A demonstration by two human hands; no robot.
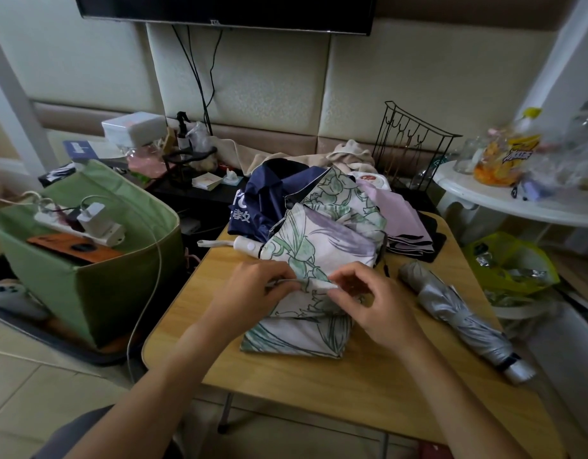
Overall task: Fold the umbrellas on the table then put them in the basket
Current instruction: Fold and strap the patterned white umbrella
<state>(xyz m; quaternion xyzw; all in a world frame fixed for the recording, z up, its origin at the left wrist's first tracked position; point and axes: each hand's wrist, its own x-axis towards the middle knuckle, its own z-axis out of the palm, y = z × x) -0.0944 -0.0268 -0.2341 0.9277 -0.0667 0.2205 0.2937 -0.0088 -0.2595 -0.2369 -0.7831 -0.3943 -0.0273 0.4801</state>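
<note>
A floral umbrella (315, 246), white with green and purple leaves, lies loose in the middle of the wooden table (352, 385), its white handle (247, 245) pointing left. My left hand (252, 289) and my right hand (368, 299) both pinch its fabric edge and strap at the near side. A rolled silver umbrella (458, 316) lies on the table to the right. A navy umbrella (269, 197) and a lilac umbrella (401, 217) lie unfolded at the far side. The green fabric basket (103, 293) stands on the floor to the left.
The basket holds a power strip (80, 223) with a charger and a brown case. A black wire rack (415, 144) stands behind the table. At the right is a white round table (517, 200) with bottles and snack bags, and a yellow-green bin (507, 263) below it.
</note>
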